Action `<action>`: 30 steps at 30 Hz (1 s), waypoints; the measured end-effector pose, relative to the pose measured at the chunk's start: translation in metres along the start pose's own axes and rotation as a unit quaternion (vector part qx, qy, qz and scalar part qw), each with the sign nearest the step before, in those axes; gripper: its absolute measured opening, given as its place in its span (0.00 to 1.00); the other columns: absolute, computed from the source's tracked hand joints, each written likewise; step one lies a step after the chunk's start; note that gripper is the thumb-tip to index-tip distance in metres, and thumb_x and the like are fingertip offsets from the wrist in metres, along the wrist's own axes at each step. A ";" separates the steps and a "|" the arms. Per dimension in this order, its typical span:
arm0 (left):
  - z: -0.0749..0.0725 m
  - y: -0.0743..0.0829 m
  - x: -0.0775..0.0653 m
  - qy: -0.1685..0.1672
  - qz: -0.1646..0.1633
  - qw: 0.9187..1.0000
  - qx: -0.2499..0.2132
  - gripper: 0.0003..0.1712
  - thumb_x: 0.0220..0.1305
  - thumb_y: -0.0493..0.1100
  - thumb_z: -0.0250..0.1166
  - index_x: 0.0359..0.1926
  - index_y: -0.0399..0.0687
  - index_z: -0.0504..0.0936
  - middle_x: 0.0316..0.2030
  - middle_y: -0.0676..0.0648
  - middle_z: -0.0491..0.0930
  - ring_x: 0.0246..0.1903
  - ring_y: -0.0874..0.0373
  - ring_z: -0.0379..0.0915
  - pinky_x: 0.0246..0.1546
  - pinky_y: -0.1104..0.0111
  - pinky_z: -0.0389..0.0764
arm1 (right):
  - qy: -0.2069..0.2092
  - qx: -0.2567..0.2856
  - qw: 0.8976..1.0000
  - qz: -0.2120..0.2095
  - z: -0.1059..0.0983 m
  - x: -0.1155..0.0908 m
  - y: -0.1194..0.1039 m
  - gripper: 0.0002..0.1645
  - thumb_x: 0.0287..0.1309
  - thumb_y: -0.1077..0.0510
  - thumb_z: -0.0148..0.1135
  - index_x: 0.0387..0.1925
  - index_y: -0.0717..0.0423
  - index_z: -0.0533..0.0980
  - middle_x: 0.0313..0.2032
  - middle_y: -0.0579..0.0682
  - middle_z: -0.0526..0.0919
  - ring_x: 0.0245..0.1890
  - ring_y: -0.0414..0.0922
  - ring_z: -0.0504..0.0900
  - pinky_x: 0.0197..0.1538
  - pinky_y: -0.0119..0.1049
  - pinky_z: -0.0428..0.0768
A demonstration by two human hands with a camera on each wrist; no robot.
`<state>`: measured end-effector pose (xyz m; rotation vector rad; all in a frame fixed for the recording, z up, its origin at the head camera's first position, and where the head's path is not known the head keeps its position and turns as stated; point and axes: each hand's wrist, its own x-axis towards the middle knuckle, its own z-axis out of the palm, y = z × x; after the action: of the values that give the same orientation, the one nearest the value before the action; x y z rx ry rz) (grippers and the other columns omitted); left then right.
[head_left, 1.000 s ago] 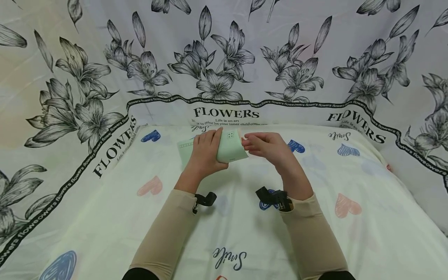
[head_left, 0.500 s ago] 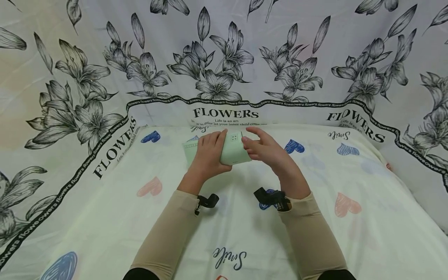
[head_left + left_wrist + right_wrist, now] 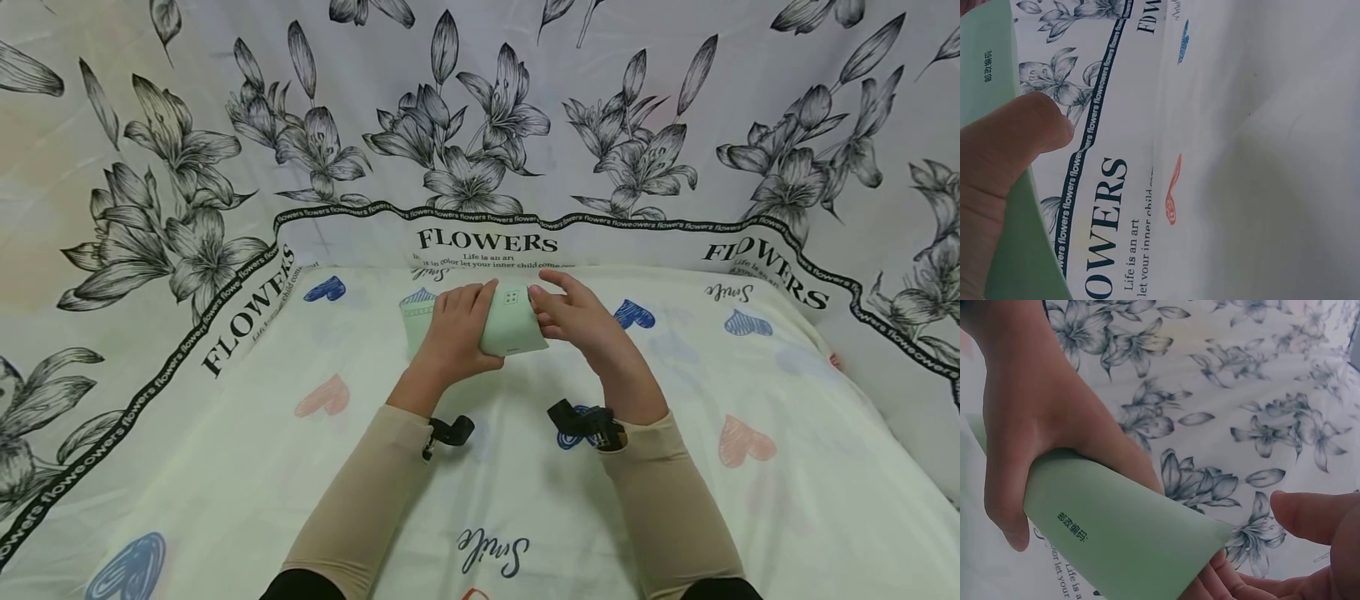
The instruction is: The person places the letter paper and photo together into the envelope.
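Observation:
A pale green envelope (image 3: 513,325) with a printed grid and Chinese lettering is bent into a curve above the bed. My left hand (image 3: 453,332) grips it across the middle, thumb on the near side and fingers over the top. In the left wrist view the thumb (image 3: 1016,134) lies over the envelope's edge. My right hand (image 3: 587,325) is at the envelope's right end. The right wrist view shows its fingers (image 3: 1219,578) at the end opening, partly hidden by the paper, while the thumb (image 3: 1310,515) stands apart from it.
Beneath the hands spreads a white bed sheet (image 3: 517,475) with hearts and "Smile" prints. A white cloth with black flower drawings (image 3: 468,179) rises behind and along the sides. Black camera mounts (image 3: 452,430) sit at both wrists.
The left hand and envelope have shifted slightly right. The right hand's fingers, closer together a second ago, have spread, with one digit raised away from the envelope's end.

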<state>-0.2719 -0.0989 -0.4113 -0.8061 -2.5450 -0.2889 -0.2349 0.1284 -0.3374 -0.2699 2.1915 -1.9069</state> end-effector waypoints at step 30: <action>-0.001 0.009 0.000 -0.017 0.010 0.999 -0.025 0.66 0.40 0.57 0.83 0.75 0.42 0.56 0.64 0.40 0.68 0.61 0.44 0.62 0.67 0.50 0.58 | -0.076 -0.058 0.995 0.002 0.010 0.009 0.016 0.52 0.73 0.33 0.52 0.83 0.35 0.35 0.75 0.61 0.57 0.64 0.59 0.69 0.69 0.63 0.61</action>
<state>-0.2669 -0.0918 -0.4100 -0.8623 -2.5682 -0.3368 -0.2410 0.1185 -0.3550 -0.4153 2.2010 -1.6997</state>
